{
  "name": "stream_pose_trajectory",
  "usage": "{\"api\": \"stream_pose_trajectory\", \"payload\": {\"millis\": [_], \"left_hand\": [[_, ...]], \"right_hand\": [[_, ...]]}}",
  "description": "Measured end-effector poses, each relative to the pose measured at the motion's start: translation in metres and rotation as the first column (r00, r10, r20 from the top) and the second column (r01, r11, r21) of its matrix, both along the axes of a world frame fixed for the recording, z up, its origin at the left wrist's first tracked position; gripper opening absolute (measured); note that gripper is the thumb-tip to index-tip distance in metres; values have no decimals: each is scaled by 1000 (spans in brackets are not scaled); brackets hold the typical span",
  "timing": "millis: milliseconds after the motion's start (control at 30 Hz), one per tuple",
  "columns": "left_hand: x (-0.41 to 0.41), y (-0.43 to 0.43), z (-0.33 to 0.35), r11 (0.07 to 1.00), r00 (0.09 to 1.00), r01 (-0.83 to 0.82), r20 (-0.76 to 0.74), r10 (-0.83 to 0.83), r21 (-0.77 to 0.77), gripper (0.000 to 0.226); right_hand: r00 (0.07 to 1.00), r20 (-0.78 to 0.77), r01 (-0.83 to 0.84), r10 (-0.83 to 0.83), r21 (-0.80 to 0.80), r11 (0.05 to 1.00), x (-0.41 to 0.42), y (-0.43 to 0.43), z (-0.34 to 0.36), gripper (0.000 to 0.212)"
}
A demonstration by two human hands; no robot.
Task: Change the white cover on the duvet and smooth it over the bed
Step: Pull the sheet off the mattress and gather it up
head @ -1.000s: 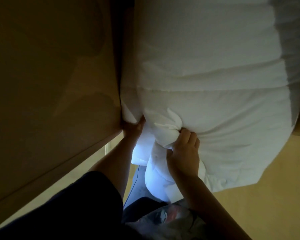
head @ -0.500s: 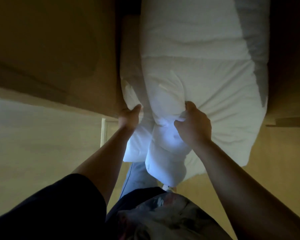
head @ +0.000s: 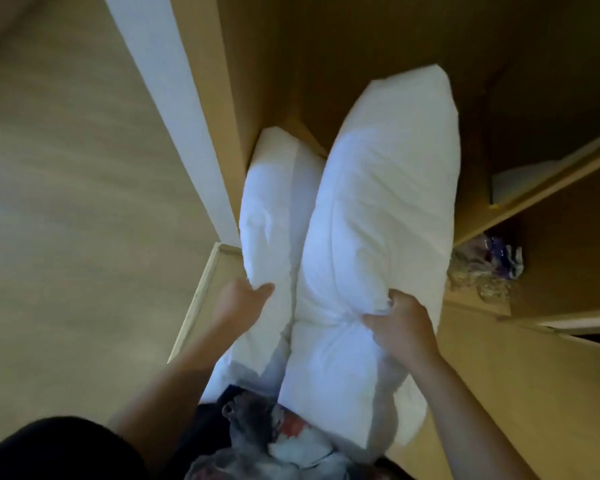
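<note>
The left hand (head: 244, 301), at 7 o'clock, is clamped with thumb and curled fingers on the left roll of the bulky white padded duvet (head: 381, 216). The right hand (head: 403, 328), at 5 o'clock, is clenched on bunched fabric of the right roll. The duvet is held upright at centre, and the light wooden wardrobe shelves (head: 548, 202) are seen beyond at 3 o'clock.

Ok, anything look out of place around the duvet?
Nothing damaged or spilled. The white duvet is doubled over and bunched where the left hand and right hand grip it. A crumpled clear plastic bag lies loose on the right shelf.
</note>
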State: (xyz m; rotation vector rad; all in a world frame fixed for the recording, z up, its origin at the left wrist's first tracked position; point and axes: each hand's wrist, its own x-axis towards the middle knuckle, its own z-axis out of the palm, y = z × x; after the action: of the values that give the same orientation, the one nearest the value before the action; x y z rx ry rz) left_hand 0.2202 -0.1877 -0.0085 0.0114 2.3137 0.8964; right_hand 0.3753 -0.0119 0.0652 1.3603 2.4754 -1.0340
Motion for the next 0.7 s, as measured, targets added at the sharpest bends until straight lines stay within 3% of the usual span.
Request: {"api": "stream_pose_trajectory", "payload": {"millis": [233,367,467,700], "left_hand": [[72,-91,29,994,994,-107,-5,107,-7,41],[86,-143,35,980,981,-187,64,183,68,36],[88,-199,32,955,959,-266,131,249,130,29],[61,-364,50,887,911,-411,60,408,208,30]], "right_hand": [[999,8,-44,46,-141,989,51,-73,22,19],[994,27,-102,106,-98,990,52,-117,33,25],[988,20,-149,151,-52,987,38,-159,37,24],[944,-30,-329,328,-41,943,-37,-306,46,16]]}}
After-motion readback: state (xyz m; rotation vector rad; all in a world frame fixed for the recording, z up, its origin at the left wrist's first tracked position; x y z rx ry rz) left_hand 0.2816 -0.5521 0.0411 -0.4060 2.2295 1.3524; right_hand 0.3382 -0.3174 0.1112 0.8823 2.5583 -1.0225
